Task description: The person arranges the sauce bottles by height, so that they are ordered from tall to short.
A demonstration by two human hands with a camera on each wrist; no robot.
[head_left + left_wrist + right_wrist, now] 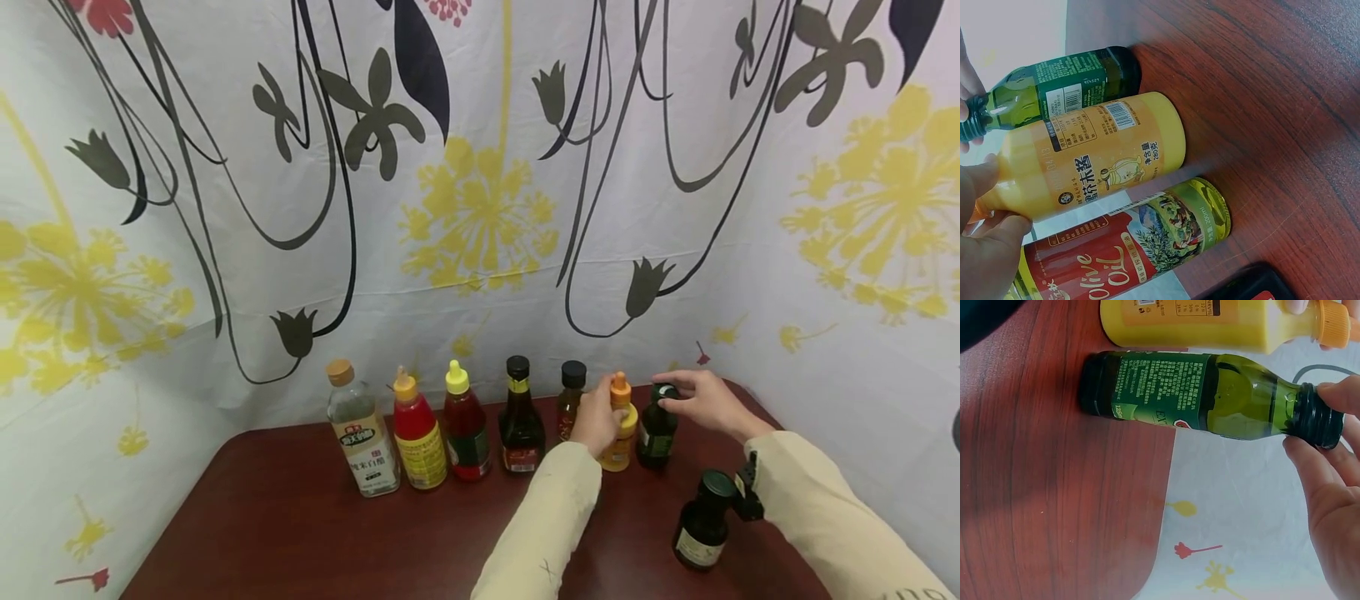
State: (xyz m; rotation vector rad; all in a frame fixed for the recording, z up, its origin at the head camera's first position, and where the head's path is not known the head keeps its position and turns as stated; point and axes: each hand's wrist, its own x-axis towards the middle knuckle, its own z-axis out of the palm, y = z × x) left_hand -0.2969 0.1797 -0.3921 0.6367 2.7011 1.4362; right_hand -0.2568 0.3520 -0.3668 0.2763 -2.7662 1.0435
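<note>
My left hand [597, 418] pinches the neck of a yellow squeeze bottle [1110, 156] with an orange nozzle cap. Next to it, on the right, a small green glass bottle [1166, 390] stands upright near the back edge of the table. The thumb and fingers of my right hand [707, 402] are round its dark cap [1319, 417]. Left of the yellow bottle is an olive oil bottle [1119, 247] with a red label and black cap, partly hidden behind my left hand in the head view.
Further left along the row stand a dark sauce bottle [521, 429], a red bottle with a yellow cap [467, 442], a red squeeze bottle [420, 454] and a clear bottle [367, 446]. A dark jar [703, 525] stands nearer, by my right sleeve. Patterned cloth [480, 100] hangs behind the table.
</note>
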